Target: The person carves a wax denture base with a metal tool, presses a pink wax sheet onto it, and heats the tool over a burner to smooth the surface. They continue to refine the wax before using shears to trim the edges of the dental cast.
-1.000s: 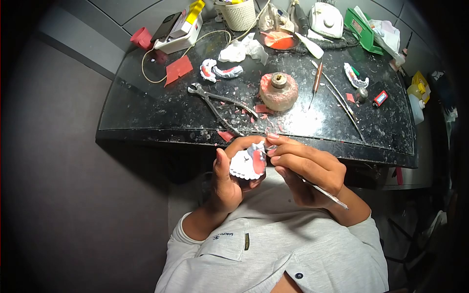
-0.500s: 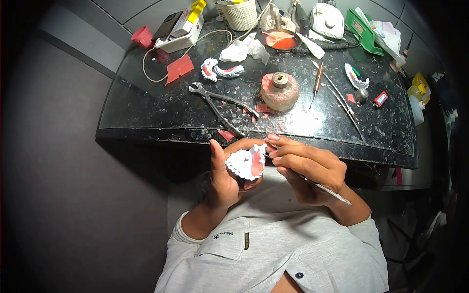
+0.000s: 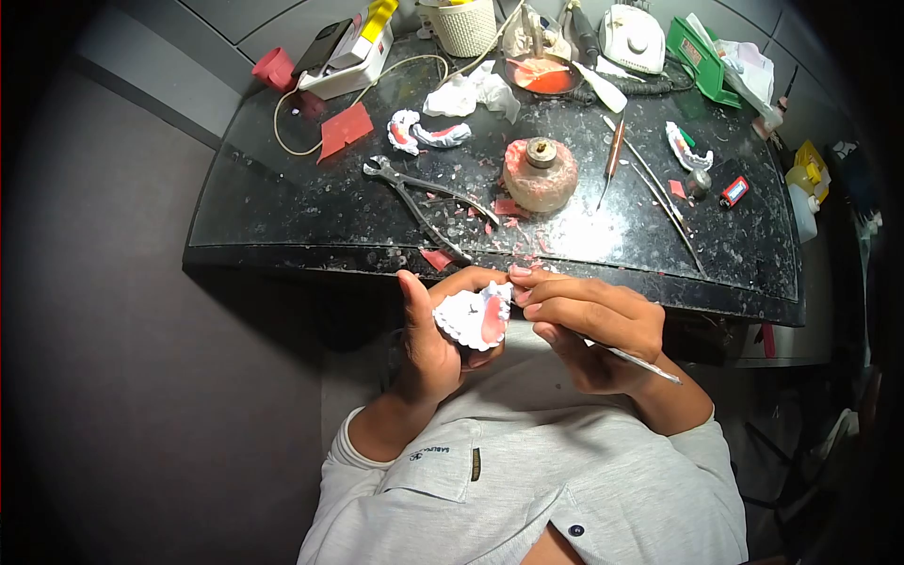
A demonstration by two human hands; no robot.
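**Cast in left hand, instrument on it**

The plaster dental cast (image 3: pixel 468 317), white with pink wax on its right side, is off the bench, held up just in front of the bench edge. The left hand (image 3: pixel 428 353) cups it, fingers curled behind and thumb raised along its left edge. The right hand (image 3: pixel 593 325) has its fingers pressed together, pinching a thin metal instrument (image 3: pixel 640 356). The working end is at the cast, hidden by the fingertips, and the tail pokes out past the wrist.

On the black benchtop (image 3: pixel 282 207), pliers (image 3: pixel 424 202) are nearest, with a wax-crusted spirit lamp (image 3: pixel 540 174) just beyond. Two more casts (image 3: pixel 419 132) and a pink wax sheet (image 3: pixel 345 130) lie further back.
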